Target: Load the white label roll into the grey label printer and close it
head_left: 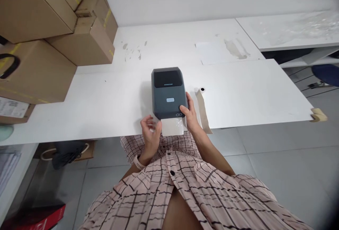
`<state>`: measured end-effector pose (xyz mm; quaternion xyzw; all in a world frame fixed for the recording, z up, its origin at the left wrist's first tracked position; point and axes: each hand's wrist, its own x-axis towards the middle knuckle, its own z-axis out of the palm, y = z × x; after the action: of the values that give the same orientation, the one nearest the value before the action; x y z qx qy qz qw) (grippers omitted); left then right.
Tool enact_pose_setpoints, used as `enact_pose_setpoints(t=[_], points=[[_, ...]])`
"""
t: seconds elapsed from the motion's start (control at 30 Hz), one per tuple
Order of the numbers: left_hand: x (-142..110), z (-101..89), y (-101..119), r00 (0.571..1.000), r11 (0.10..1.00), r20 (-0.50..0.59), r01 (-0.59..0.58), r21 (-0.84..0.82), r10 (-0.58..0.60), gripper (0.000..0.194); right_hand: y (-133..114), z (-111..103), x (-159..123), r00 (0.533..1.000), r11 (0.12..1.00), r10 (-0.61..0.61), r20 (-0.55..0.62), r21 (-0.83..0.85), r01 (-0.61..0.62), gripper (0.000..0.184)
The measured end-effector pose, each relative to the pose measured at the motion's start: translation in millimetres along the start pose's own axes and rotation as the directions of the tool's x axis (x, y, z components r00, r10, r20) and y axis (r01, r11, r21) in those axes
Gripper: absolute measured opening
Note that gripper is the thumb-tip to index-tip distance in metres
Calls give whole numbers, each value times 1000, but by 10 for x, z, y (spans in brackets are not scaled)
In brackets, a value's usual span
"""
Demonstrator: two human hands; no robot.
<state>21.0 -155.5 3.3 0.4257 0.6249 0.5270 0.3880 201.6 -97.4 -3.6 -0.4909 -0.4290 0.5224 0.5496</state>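
Note:
A dark grey label printer (169, 92) with a black window and a pale blue button sits near the table's front edge. From its front a white glossy label strip (172, 126) sticks out toward me. My right hand (191, 114) grips the printer's front right corner, thumb on top and fingers along the side. Beside the strip's left edge is my left hand (150, 131), its fingers bent and apart from the thumb, holding nothing I can see. To the right of the printer, a small paper roll (202, 89) trails a brownish strip over the table edge.
Cardboard boxes (34, 71) with yellow tape are stacked at the left of the white table (251, 92). A flat white sheet (212, 52) lies toward the back. At the table's right corner there is a tan piece (318, 115). A dark blue seat (327, 73) stands beyond.

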Motion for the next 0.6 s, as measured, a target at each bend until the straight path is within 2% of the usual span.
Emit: enact_pose_setpoints(t=[0.07, 0.13, 0.17, 0.23, 0.33, 0.4, 0.47, 0.53, 0.6], points=[[-99, -37, -33, 974, 992, 186, 129, 6, -127, 47, -9, 3, -5, 1000, 1000, -11, -5, -18, 11, 97], [-131, -39, 15, 875, 955, 397, 297, 6, -275, 52, -19, 7, -9, 1000, 999, -22, -12, -26, 22, 96], [-128, -31, 65, 825, 930, 462, 368, -1, -326, 54, -21, 8, -8, 1000, 999, -24, -14, -27, 24, 96], [-107, -15, 187, 775, 894, 518, 446, -43, -362, 56, -15, 6, -1, 1000, 999, -21, -12, -34, 21, 98], [-84, -15, 302, 766, 896, 552, 438, -71, -330, 53, 6, -4, 10, 999, 997, -32, 3, -77, 32, 98], [-81, -31, 275, 771, 915, 552, 402, -33, -318, 51, -2, -8, -4, 998, 989, -62, 13, -132, 63, 93], [-80, -50, 182, 786, 936, 535, 350, 27, -310, 52, -53, 0, -41, 990, 959, -144, -9, -250, 137, 85], [-77, -71, 84, 810, 960, 519, 266, 91, -273, 51, -145, 23, -90, 947, 853, -319, -33, -446, 272, 72], [-70, -98, 36, 842, 980, 502, 145, 140, -196, 51, -257, 57, -131, 857, 645, -513, 47, -638, 421, 59]])
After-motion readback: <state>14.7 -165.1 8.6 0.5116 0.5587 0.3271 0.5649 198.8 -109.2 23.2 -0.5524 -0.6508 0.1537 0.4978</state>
